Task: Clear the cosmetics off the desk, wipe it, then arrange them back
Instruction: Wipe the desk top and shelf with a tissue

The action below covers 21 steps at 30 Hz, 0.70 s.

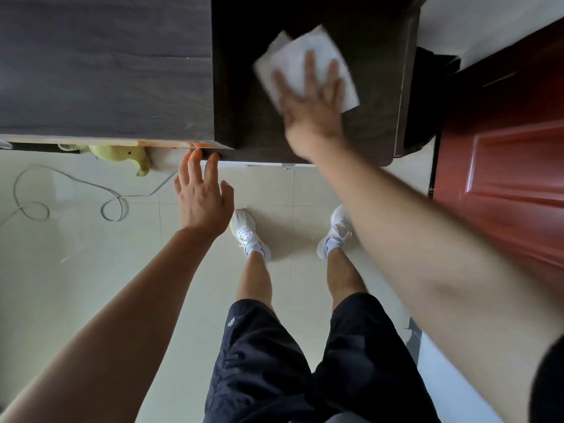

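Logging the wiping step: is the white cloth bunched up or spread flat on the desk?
Spread flat. The white cloth lies as a blurred rectangle on the dark desk, pressed under the right hand, fingers splayed.

The person wears loose black shorts (274,355) with a small pale mark on the left leg, white lace-up trainers (248,235) over white socks, and bare forearms with no sleeves showing.

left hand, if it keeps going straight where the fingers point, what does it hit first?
The left hand points at the front edge of the desk; its fingertips already look at or touching that edge. Depth is unclear, so contact is likely, not certain.
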### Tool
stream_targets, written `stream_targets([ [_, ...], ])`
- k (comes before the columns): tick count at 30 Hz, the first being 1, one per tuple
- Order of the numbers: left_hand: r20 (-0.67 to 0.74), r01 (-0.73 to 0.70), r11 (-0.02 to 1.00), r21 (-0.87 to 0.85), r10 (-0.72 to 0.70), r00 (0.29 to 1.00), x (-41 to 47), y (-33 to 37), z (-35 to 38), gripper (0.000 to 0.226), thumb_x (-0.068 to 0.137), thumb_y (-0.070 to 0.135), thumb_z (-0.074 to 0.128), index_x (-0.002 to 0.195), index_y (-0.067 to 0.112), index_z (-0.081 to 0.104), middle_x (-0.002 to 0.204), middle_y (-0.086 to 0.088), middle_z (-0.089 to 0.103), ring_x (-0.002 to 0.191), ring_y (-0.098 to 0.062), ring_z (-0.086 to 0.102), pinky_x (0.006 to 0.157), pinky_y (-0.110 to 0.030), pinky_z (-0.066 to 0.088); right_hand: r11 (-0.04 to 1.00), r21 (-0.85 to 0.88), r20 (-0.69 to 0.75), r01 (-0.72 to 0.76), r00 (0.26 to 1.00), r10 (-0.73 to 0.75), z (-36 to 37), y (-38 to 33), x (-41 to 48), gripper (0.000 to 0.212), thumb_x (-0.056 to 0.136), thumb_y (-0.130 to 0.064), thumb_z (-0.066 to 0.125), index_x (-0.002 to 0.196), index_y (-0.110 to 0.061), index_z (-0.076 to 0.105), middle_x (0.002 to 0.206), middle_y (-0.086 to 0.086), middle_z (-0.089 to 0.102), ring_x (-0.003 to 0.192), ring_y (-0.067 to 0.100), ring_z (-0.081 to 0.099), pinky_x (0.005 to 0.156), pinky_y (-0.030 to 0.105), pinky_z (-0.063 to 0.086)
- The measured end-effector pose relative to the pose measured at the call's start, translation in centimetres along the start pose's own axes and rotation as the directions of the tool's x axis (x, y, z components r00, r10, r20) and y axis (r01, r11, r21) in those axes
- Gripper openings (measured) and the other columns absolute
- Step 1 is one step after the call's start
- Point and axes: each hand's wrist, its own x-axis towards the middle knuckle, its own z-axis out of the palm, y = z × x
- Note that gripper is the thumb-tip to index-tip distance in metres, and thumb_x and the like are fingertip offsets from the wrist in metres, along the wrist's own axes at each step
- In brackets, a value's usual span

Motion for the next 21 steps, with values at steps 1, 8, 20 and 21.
stream_targets([
  [1, -0.011, -0.001, 1.0, -0.009, 0.001, 1.0, 0.0, -0.1, 0.1, 0.051, 0.093, 0.022, 0.051, 0.141, 0.005, 0.046, 0.15, -0.023, 0.037, 0.142, -0.042, 0.029, 0.108, -0.057, 0.034, 0.995, -0.031, -0.008, 0.09, 0.996, -0.09, 0.9, -1.2, -1.8, 0.056, 0.103, -0.033, 0.029, 0.157, -0.047, 0.018, 0.169, 0.014, -0.003, 0.148, 0.057, -0.006, 0.121, 0.063, 0.001],
  [8, 0.023, 0.043, 0.999, -0.012, -0.043, 0.999, -0.1, 0.4, 0.5, 0.057, 0.092, 0.03, 0.047, 0.143, 0.007, 0.04, 0.153, -0.023, 0.03, 0.144, -0.043, 0.024, 0.109, -0.058, 0.033, 0.968, -0.066, -0.053, 0.242, 0.968, -0.245, 2.9, 8.2, -10.2, 0.045, 0.107, -0.029, 0.039, 0.15, -0.036, 0.045, 0.163, 0.018, 0.026, 0.144, 0.061, 0.015, 0.12, 0.064, 0.016],
  [20, 0.127, -0.003, 1.0, -0.001, 0.003, 0.992, -0.2, -0.4, -0.6, 0.065, 0.09, 0.027, 0.059, 0.149, 0.01, 0.037, 0.159, -0.02, 0.024, 0.149, -0.039, 0.017, 0.108, -0.055, 0.035, 0.993, -0.022, -0.054, 0.119, 0.991, -0.12, 0.9, 3.1, -3.5, 0.052, 0.106, -0.033, 0.029, 0.158, -0.034, 0.027, 0.168, 0.018, 0.006, 0.15, 0.055, 0.0, 0.123, 0.058, 0.006],
  [21, 0.123, -0.013, 1.0, -0.002, 0.013, 0.992, -0.1, -0.6, -0.7, 0.066, 0.088, 0.025, 0.06, 0.148, 0.01, 0.039, 0.158, -0.021, 0.025, 0.148, -0.04, 0.019, 0.107, -0.055, 0.036, 0.977, -0.037, -0.041, 0.208, 0.977, -0.21, 1.6, 1.9, -4.5, 0.052, 0.106, -0.031, 0.029, 0.158, -0.032, 0.03, 0.167, 0.017, 0.01, 0.15, 0.054, 0.002, 0.123, 0.058, 0.008],
])
